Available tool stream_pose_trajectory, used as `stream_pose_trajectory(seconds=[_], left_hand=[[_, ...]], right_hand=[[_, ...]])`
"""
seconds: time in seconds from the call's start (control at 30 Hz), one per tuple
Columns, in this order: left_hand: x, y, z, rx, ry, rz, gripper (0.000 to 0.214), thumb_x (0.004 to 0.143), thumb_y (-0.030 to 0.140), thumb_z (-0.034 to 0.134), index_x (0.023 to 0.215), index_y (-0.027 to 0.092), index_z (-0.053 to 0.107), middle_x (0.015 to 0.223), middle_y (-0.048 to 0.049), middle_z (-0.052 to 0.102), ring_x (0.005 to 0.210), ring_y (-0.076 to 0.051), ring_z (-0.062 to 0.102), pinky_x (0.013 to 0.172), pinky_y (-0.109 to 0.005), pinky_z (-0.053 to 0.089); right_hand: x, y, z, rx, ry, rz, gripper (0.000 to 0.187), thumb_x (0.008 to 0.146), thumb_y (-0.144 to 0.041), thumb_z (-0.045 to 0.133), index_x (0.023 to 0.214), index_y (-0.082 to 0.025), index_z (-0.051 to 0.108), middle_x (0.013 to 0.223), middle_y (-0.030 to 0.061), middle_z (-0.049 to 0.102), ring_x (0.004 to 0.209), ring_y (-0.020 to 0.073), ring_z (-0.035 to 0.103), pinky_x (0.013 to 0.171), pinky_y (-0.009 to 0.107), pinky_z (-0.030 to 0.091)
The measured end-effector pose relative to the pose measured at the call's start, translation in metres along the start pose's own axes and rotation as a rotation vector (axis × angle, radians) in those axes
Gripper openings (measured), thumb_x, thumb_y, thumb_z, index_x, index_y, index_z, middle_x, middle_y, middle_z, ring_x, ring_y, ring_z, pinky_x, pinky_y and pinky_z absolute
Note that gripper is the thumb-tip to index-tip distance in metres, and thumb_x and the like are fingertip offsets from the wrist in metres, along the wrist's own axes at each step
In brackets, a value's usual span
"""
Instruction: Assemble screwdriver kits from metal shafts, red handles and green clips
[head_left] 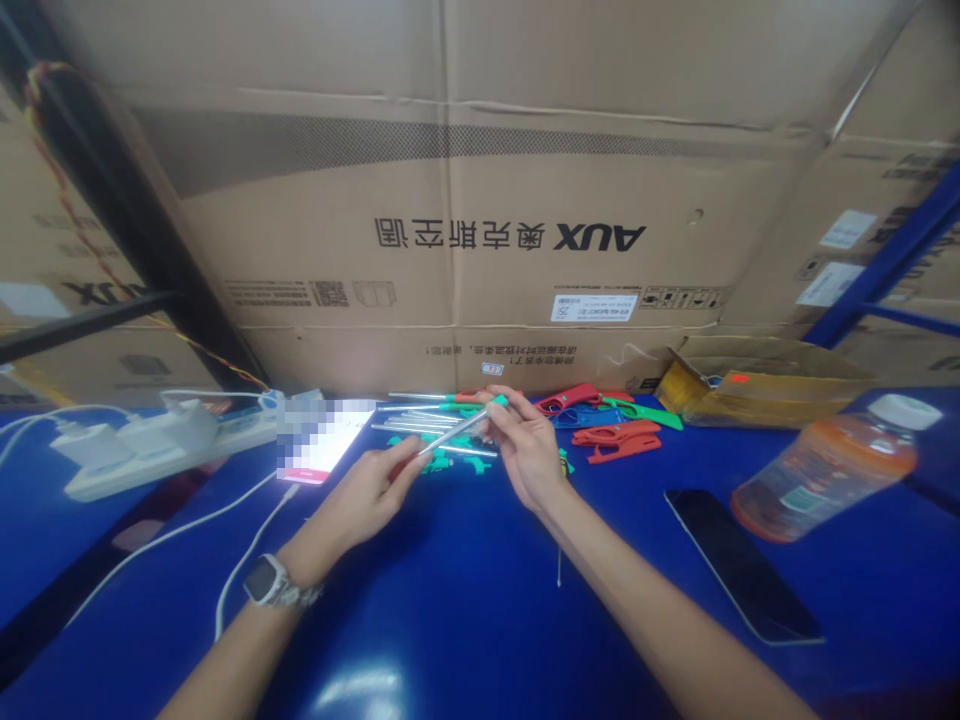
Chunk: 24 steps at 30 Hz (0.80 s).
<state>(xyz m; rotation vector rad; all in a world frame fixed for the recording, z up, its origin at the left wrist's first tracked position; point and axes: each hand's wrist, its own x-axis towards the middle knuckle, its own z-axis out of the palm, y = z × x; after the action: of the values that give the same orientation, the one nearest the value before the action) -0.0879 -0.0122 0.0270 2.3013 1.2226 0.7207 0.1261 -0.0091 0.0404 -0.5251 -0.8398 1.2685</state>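
We see the fingers (409,462) of the left hand (360,500) pinching the near end of a thin metal rod (454,432), and the right hand (525,450) pinching its far, green-tipped end. The rod sits tilted between them, just above the blue counter (465,600). Just behind the fingers we find more rods (416,420), and beyond the right hand coloured plastic handles (615,435). Well to the right lie a dark phone (739,570) and an orange bottle (825,470) on its side. To the left is a power strip (150,445).
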Motion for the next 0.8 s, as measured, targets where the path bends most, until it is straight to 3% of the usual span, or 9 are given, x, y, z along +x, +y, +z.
stream_pose_trajectory(seconds=[0.13,0.23,0.3,0.37,0.53,0.6,0.67,0.8], left_hand=[[0.000,0.006,0.002,-0.049,-0.002,-0.014,0.035,0.101,0.045,0.038,0.078,0.020,0.046,0.061,0.0061,0.041,0.055,-0.012,0.040,0.056,-0.025,0.030],[0.003,0.018,0.008,-0.085,0.021,-0.005,0.034,0.101,0.045,0.038,0.080,0.020,0.048,0.062,0.0055,0.044,0.055,-0.012,0.041,0.056,-0.025,0.031],[0.006,0.024,0.010,-0.118,0.065,0.032,0.032,0.101,0.043,0.037,0.086,0.019,0.052,0.070,0.0033,0.053,0.059,-0.013,0.045,0.058,-0.025,0.033],[0.009,0.025,0.012,-0.109,0.056,0.045,0.031,0.101,0.042,0.038,0.088,0.019,0.055,0.071,0.0031,0.055,0.059,-0.012,0.045,0.058,-0.024,0.033],[0.010,0.021,0.014,-0.052,0.043,-0.018,0.029,0.099,0.041,0.041,0.084,0.020,0.054,0.060,0.0051,0.048,0.054,-0.013,0.044,0.055,-0.025,0.030],[0.010,0.022,0.017,-0.065,0.057,-0.044,0.020,0.094,0.039,0.049,0.095,0.020,0.054,0.063,0.0052,0.051,0.055,-0.013,0.047,0.054,-0.024,0.031],[0.009,0.025,0.020,-0.105,0.070,-0.077,0.027,0.087,0.033,0.057,0.110,0.020,0.049,0.064,0.0063,0.054,0.056,-0.014,0.050,0.054,-0.023,0.034],[0.009,0.028,0.022,-0.182,0.062,-0.079,0.037,0.084,0.021,0.054,0.117,0.021,0.038,0.066,0.0067,0.056,0.057,-0.015,0.054,0.056,-0.023,0.037]], right_hand=[[-0.004,0.006,0.006,-0.034,0.063,-0.059,0.032,0.074,-0.031,0.079,0.100,-0.021,0.067,0.102,0.0053,0.076,0.057,0.0094,0.062,0.050,0.024,0.047],[-0.011,0.019,0.017,-0.093,0.132,-0.131,0.032,0.069,-0.031,0.084,0.082,-0.021,0.057,0.073,0.0003,0.075,0.044,0.0083,0.054,0.043,0.022,0.041],[-0.015,0.026,0.024,-0.118,0.082,-0.089,0.038,0.067,-0.033,0.085,0.075,-0.022,0.049,0.059,-0.0033,0.069,0.041,0.0097,0.053,0.042,0.022,0.041],[-0.015,0.031,0.025,-0.141,0.027,-0.045,0.039,0.066,-0.036,0.085,0.077,-0.022,0.051,0.059,-0.0028,0.068,0.044,0.0115,0.055,0.044,0.023,0.041],[-0.012,0.031,0.014,-0.260,0.008,-0.007,0.034,0.067,-0.040,0.082,0.087,-0.019,0.065,0.082,0.0026,0.072,0.059,0.0119,0.055,0.046,0.022,0.039],[-0.014,0.032,0.010,-0.320,-0.015,0.027,0.032,0.064,-0.039,0.083,0.084,-0.019,0.068,0.080,0.0017,0.068,0.064,0.0121,0.053,0.049,0.021,0.038],[-0.017,0.035,0.009,-0.342,-0.029,0.074,0.031,0.063,-0.039,0.084,0.081,-0.018,0.069,0.075,0.0003,0.064,0.064,0.0114,0.050,0.051,0.021,0.038],[-0.022,0.038,0.011,-0.309,-0.049,0.156,0.033,0.061,-0.041,0.085,0.076,-0.017,0.067,0.067,-0.0026,0.058,0.056,0.0087,0.042,0.050,0.022,0.033]])
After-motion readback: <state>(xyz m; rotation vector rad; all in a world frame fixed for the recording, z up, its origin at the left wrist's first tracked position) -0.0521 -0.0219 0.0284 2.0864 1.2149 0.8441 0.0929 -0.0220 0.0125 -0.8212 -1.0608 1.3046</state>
